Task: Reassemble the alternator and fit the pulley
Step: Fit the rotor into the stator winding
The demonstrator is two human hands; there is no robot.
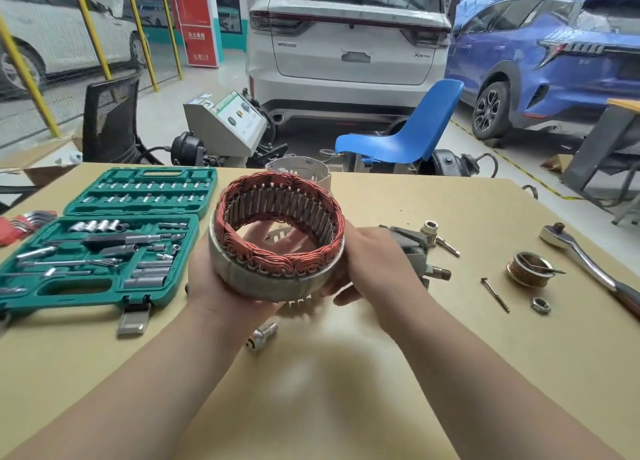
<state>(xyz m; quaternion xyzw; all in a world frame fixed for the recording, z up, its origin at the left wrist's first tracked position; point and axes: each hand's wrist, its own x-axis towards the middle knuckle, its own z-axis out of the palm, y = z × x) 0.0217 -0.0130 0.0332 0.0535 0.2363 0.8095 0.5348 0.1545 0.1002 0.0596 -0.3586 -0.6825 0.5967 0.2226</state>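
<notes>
Cradling the stator (pixel 277 238) above the table (pixel 346 373), the left hand (pixel 214 283) cups it underneath while the right hand (pixel 374 258) grips its opposite side; pulley (pixel 528 267) well right.

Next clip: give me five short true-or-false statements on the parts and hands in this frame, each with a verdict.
1. Both hands hold the stator above the table. True.
2. The socket case is closed. False: it lies open, on the person's left.
3. The pulley lies on the table to the right. True.
4. The ratchet is in the right hand. False: it lies on the table.
5. The nut sits threaded on the pulley. False: it lies apart, nearer the person.
</notes>
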